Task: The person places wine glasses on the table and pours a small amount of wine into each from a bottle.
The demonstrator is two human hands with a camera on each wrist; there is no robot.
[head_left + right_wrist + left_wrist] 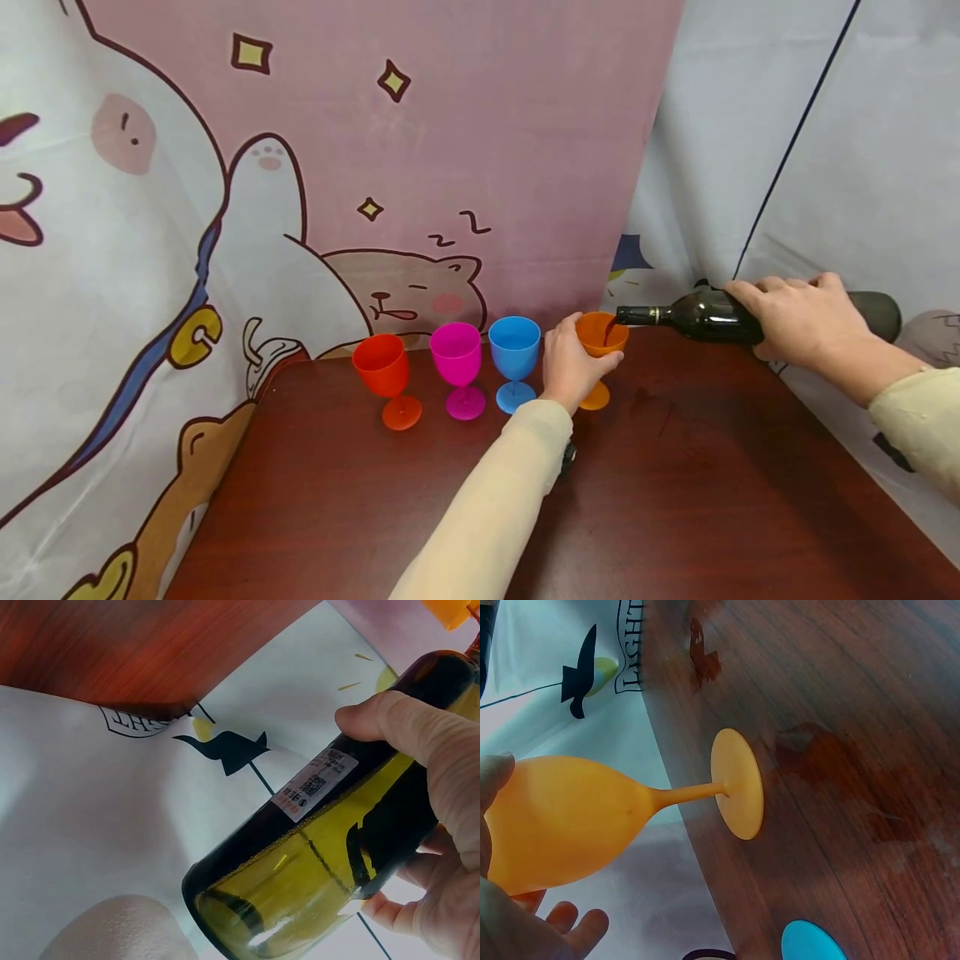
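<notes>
1. Nearest the camera, the left sleeve (487, 504) slants up to the left hand (572, 360), whose grip curls round the orange cup (592, 332) by its bowl.
2. That cup stands near the table's (420, 508) far edge; red liquid (610, 329) runs into it.
3. The right hand (806, 321) comes in from the right, its grip clasping the bottle (712, 318) round the body; the bottle hangs nearly level, mouth at the cup's rim.
4. The left wrist view shows dark patches (817, 754), only faint from the head; the right wrist view adds a printed label (315, 784) and greenish see-through glass.
5. Leftward stand the blue cup (514, 350), pink cup (457, 358) and red cup (382, 369).
6. Printed cloth (525, 125) rises close behind; the bottle's base shows beyond the right edge, and wood stretches camera-ward both sides of the sleeve.
</notes>
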